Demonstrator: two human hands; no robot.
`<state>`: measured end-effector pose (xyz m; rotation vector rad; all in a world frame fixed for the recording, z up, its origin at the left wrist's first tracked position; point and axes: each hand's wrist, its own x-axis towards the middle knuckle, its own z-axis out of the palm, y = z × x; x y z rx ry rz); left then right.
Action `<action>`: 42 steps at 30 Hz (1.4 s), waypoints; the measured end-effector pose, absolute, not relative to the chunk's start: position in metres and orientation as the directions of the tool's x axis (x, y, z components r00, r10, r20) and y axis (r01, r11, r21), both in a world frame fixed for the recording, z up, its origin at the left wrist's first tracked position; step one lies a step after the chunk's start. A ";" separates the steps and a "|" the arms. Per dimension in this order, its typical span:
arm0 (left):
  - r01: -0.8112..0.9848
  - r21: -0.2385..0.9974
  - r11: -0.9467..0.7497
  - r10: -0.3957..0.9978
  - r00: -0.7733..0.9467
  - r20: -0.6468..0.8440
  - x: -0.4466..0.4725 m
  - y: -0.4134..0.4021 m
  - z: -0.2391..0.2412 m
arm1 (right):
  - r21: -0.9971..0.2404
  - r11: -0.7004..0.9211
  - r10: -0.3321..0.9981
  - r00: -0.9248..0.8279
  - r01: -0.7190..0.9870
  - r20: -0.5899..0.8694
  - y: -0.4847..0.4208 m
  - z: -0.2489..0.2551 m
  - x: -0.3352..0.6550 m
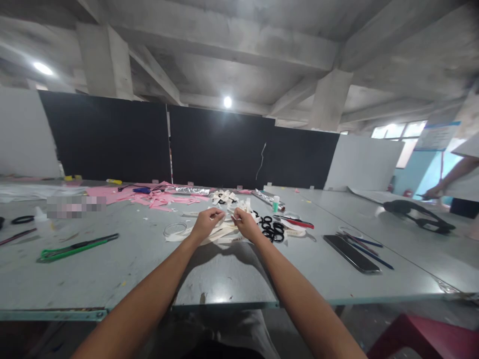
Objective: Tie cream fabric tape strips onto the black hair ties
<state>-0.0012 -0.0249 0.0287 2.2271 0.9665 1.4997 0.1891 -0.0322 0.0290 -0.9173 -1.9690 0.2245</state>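
Observation:
Both my arms reach out over a grey table [224,279]. My left hand [207,223] and my right hand [245,223] are close together, each with fingers pinched on a thin white strip that spans the gap between them. Under the hands lies a loose pile of cream paper strips [220,233]. Several black rings [272,229] lie just right of my right hand. A clear round ring [174,229] rests left of my left hand.
A green utility knife [77,247] lies at the left, a black phone [351,253] with pens [368,248] at the right. Pink scraps [149,197], foil [190,190] and a small bottle [276,203] lie further back. Another person's arm [452,177] shows far right. A red stool [426,336] stands below.

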 end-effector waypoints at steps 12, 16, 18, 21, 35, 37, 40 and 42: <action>0.391 0.548 -0.739 0.651 0.210 0.729 0.000 -0.028 0.028 | -0.459 0.697 0.679 -0.302 0.551 0.669 -0.032 0.030 0.190; 0.370 0.540 -0.756 0.629 0.180 0.756 0.001 -0.032 0.030 | -0.469 0.693 0.690 -0.313 0.548 0.653 -0.030 0.031 0.191; 0.345 0.544 -0.765 0.618 0.156 0.771 0.002 -0.033 0.031 | -0.474 0.692 0.694 -0.324 0.544 0.642 -0.029 0.031 0.190; 0.297 0.575 -0.762 0.624 0.100 0.775 0.004 -0.033 0.030 | -0.469 0.696 0.692 -0.331 0.544 0.642 -0.028 0.032 0.188; 0.067 0.753 -0.654 0.756 0.069 0.651 0.009 -0.026 0.025 | -0.522 0.667 0.725 -0.304 0.532 0.618 -0.037 0.034 0.186; 0.108 0.730 -0.675 0.738 0.109 0.666 0.008 -0.025 0.024 | -0.638 0.659 0.752 -0.330 0.397 0.571 -0.037 0.034 0.186; 0.173 0.698 -0.694 0.719 0.153 0.677 0.007 -0.025 0.023 | -0.752 0.614 0.774 -0.368 0.238 0.515 -0.034 0.034 0.183; 0.206 0.683 -0.701 0.713 0.164 0.682 0.007 -0.025 0.023 | -0.788 0.581 0.789 -0.378 0.202 0.485 -0.032 0.035 0.180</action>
